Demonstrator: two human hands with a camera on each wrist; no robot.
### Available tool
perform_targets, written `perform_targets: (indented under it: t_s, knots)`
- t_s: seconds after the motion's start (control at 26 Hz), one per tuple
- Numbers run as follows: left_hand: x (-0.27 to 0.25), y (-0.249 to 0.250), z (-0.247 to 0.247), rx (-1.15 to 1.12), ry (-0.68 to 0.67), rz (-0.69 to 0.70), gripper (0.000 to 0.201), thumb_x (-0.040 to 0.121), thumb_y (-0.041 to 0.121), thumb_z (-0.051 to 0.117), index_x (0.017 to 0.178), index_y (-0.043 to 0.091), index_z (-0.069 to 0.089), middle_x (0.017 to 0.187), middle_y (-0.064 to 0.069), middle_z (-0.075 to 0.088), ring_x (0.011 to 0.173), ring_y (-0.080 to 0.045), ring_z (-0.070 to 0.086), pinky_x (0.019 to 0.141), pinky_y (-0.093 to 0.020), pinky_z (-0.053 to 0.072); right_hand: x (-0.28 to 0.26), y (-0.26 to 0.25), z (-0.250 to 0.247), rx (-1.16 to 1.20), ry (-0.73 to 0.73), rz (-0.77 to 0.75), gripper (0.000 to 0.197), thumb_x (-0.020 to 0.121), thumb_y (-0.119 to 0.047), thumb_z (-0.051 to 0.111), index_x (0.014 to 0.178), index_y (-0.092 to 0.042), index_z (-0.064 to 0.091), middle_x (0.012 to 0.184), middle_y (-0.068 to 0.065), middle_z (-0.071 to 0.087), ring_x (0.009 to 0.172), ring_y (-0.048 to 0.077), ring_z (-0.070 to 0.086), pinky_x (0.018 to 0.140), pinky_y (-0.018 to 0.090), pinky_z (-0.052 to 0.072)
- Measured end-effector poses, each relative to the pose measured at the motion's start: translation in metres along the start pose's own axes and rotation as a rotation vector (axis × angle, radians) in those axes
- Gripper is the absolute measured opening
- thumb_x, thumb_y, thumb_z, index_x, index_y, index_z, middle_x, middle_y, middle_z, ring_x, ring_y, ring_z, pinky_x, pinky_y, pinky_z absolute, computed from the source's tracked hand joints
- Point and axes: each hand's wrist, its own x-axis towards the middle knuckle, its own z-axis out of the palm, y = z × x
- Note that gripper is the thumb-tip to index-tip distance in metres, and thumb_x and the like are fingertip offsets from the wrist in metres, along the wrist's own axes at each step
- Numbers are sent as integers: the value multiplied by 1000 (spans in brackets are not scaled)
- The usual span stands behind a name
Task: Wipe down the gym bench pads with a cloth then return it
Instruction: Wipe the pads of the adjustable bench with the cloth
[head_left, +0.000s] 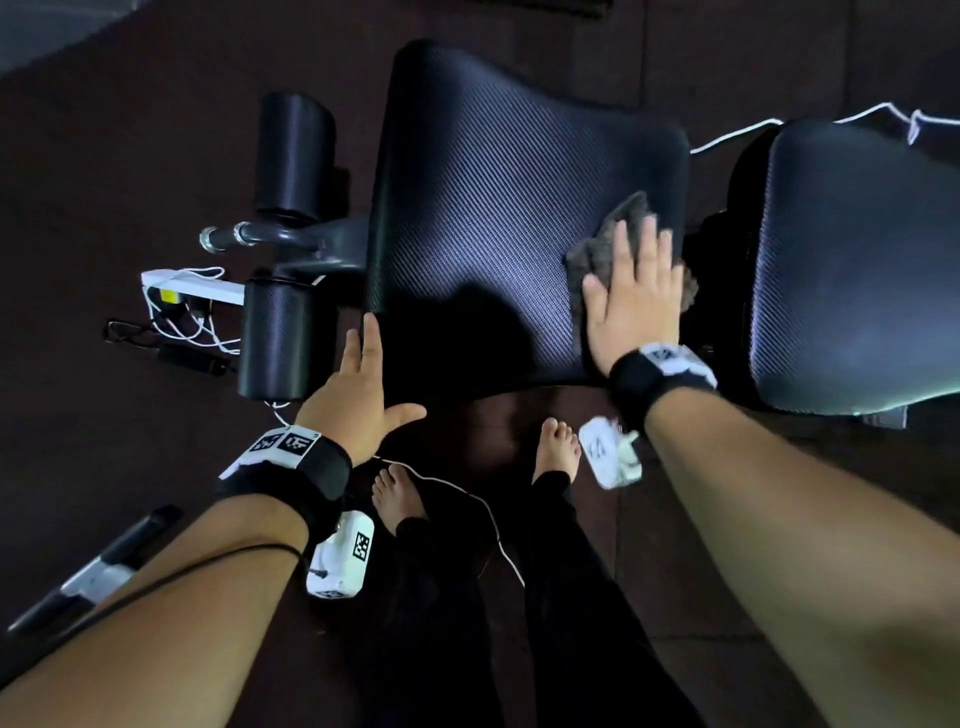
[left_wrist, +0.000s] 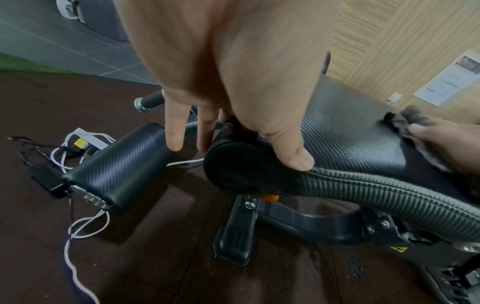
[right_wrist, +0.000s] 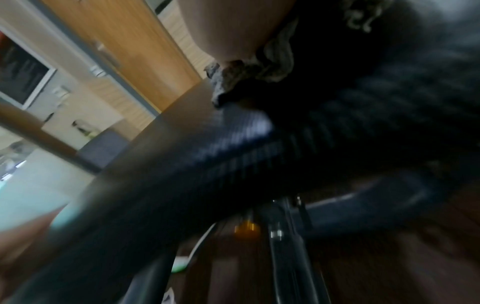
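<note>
The black textured seat pad (head_left: 483, 208) of the gym bench lies in the middle of the head view, with the back pad (head_left: 852, 260) to its right. A grey cloth (head_left: 621, 228) lies on the seat pad's right end under my right hand (head_left: 631, 306), whose flat, straight fingers press it down. My left hand (head_left: 363, 384) rests with straight fingers on the pad's near left corner; in the left wrist view its thumb (left_wrist: 293, 158) lies on the ribbed pad edge (left_wrist: 363, 185). The right wrist view is blurred, showing the cloth (right_wrist: 259, 67) and the pad (right_wrist: 233, 135).
Two black foam rollers (head_left: 293, 156) (head_left: 278, 338) stick out at the bench's left end. A white power strip (head_left: 187, 288) with tangled cables lies on the dark floor. My bare feet (head_left: 558, 447) stand before the bench. A dark bar (head_left: 93, 566) lies at the lower left.
</note>
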Motion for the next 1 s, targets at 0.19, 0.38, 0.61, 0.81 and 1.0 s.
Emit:
perform_targets:
  t_s: [0.19,0.38,0.61,0.81,1.0]
  knots:
    - [0,1,-1,-1,-5,-4,122,85,64,63,151,29,-34,169,-11,-10,137,-35,49,105,-44,50,-68,15,-1,35,-115,-144,66,102,-46,37,161,-20,23,170,10,11,156,33,9,122,55,17]
    - [0,-1,1,-23,-8,-2,122,85,65,62,149,34,-36,169,-8,-12,137,-35,49,103,-46,51,85,-2,-19,3,-72,-39,69,101,-47,36,162,-19,21,170,15,8,155,37,8,122,57,17]
    - [-1,3,1,-35,12,-8,122,85,63,64,153,29,-32,169,-11,-9,138,-38,47,107,-47,47,15,-93,12,-39,-131,-263,72,99,-45,43,161,-16,21,169,15,10,155,37,7,122,57,12]
    - [-1,2,2,-64,44,-27,125,82,60,71,156,29,-26,170,-11,-5,139,-38,45,108,-47,45,-69,-111,24,-39,-308,-556,71,99,-47,47,161,-22,23,170,8,9,157,30,5,125,54,11]
    - [-1,-13,9,-191,104,38,119,82,60,72,158,35,-15,170,-6,5,145,-32,39,110,-48,44,27,-152,17,-167,-279,-626,70,100,-49,44,161,-24,22,171,7,6,157,30,3,125,52,9]
